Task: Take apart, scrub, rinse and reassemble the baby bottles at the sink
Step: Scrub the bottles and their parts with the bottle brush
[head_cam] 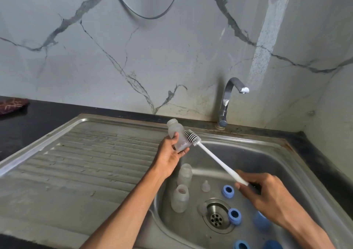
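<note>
From the head view, my left hand [169, 153] has its fingers curled round a bottle [177, 137], held tilted above the near edge of the sink [277, 153], neck pointing up and away. My right hand [261, 189] pinches the far end of a white brush [193, 137], whose bristle head lies against the bottle's outer wall, not inside it. I judge the bottle light, stiff plastic, likely slick when wet, so a grip round the lower body as now seems safest, leaving the neck free for the brush. It looks frosted and cloudy, with a threaded mouth and no cap. In the basin stand two more bottles [180, 198], open-necked and equally hazy, beside a clear teat [205, 186] and several blue rings [228, 191] scattered around the drain [216, 218]. The tap [227, 101] shows no water running. A dark red cloth [13, 105] lies on the black worktop [38, 118] at far left.
</note>
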Action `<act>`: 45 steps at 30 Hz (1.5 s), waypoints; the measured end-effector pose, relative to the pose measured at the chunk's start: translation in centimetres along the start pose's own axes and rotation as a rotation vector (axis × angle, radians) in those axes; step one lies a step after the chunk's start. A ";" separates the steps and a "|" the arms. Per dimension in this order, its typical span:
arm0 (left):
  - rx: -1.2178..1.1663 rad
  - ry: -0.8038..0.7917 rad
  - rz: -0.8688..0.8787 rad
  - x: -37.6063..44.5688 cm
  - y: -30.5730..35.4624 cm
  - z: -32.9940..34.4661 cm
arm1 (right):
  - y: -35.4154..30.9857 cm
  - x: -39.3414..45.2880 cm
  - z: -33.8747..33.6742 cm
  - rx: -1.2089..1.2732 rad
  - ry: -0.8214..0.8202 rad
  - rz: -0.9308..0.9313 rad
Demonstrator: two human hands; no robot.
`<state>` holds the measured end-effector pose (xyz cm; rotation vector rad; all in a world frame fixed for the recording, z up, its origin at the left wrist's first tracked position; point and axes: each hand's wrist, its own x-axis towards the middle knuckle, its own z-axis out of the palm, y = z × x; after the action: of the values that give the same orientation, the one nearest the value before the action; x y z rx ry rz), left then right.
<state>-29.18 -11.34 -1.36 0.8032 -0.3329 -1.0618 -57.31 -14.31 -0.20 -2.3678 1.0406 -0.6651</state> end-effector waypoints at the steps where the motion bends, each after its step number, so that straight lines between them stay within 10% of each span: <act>1: 0.032 -0.015 0.003 0.0 -0.2 0.1 | -0.1 0.0 0.0 -0.002 0.010 0.009; 23: 0.033 -0.032 -0.030 -1.9 -3.2 2.8 | 0.1 0.2 -0.1 0.022 0.069 0.046; 29: -0.026 0.093 0.075 -0.1 -0.4 -0.1 | 0.9 0.4 -0.2 -0.025 -0.165 0.051; 38: 0.064 -0.057 -0.033 -2.4 -3.8 3.2 | 0.9 0.6 -0.3 0.045 0.040 0.109; 45: 0.031 0.130 0.005 -0.8 -1.5 0.7 | 0.8 0.2 -1.5 0.008 -0.248 0.153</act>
<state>-30.99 -11.33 -1.88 0.8939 -0.2417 -0.9962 -58.47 -15.30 0.54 -2.2648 1.0909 -0.3096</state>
